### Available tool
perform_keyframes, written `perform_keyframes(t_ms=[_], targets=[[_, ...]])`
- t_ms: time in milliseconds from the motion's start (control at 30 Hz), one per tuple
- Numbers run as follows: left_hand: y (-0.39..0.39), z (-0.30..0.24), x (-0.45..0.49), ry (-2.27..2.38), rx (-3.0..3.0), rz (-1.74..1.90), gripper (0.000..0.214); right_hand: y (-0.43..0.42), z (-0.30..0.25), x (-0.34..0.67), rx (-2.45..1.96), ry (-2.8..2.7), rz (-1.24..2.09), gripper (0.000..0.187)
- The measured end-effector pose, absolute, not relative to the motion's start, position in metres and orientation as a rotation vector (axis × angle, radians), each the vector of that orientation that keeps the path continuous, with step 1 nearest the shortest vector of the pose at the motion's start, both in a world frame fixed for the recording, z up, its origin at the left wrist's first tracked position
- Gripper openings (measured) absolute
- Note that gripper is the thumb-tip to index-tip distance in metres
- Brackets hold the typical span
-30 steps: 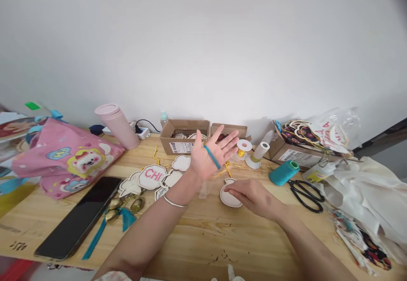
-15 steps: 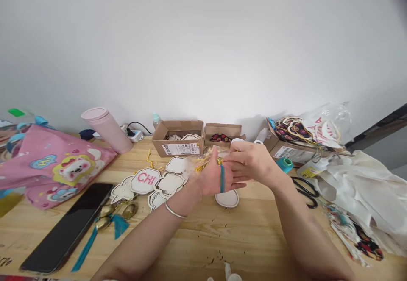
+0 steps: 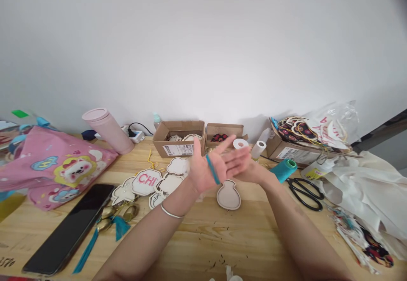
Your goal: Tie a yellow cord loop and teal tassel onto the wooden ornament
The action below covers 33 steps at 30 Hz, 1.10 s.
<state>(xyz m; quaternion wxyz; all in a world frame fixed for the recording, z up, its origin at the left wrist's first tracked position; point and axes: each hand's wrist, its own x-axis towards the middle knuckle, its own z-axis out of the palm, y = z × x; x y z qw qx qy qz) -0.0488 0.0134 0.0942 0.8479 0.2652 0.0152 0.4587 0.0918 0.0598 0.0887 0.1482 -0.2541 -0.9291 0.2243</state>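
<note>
Right hand (image 3: pixel 252 171) has gone behind the spread left hand (image 3: pixel 221 165) — the teal thread (image 3: pixel 212 169) seems to be going round it. Can't tell if the right pinches.

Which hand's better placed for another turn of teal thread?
Right, probably. The left hand is spread open with the teal thread looped around it. The right hand is close beside it, on the teal spool's side, though its grip is hidden.
</note>
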Motion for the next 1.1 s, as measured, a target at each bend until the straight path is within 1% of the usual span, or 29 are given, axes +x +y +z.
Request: perform_keyframes(t_ms=[67,133,267,367,467,567,667,800,900,1000,1033,1100], targets=[[0.017,0.096,-0.051,0.085,0.470,1.162,0.084,0.054,0.089,0.090,-0.674,-2.726,0.590,0.014],[0.022,0.096,-0.054,0.144,0.404,1.288,0.078,0.049,0.092,0.091,-0.592,-2.815,0.557,0.017],[0.029,0.088,-0.056,0.208,0.344,1.369,0.073,0.037,0.105,0.093,-0.552,-2.898,0.432,0.024],[0.030,0.079,-0.055,0.233,0.341,1.294,0.073,0.030,0.115,0.094,-0.621,-2.867,0.268,0.023],[0.026,0.071,-0.047,0.262,0.336,1.110,0.074,0.028,0.120,0.096,-0.678,-2.784,0.128,0.020],[0.019,0.064,-0.035,0.299,0.337,0.924,0.076,0.032,0.121,0.099,-0.670,-2.730,0.106,0.018],[0.013,0.059,-0.025,0.281,0.366,0.821,0.077,0.039,0.120,0.103,-0.670,-2.684,0.126,0.021],[0.008,0.061,-0.019,0.265,0.450,0.688,0.082,0.052,0.116,0.106,-0.675,-2.622,0.259,0.021],[0.004,0.069,-0.021,0.285,0.543,0.546,0.092,0.065,0.104,0.108,-0.673,-2.563,0.579,0.018],[0.002,0.077,-0.028,0.210,0.603,0.470,0.100,0.079,0.086,0.110,-0.678,-2.494,0.945,0.021],[0.002,0.079,-0.031,0.161,0.606,0.483,0.102,0.082,0.080,0.110,-0.673,-2.503,0.995,0.022],[0.006,0.081,-0.037,0.074,0.584,0.587,0.101,0.084,0.072,0.109,-0.655,-2.582,0.962,0.021]])
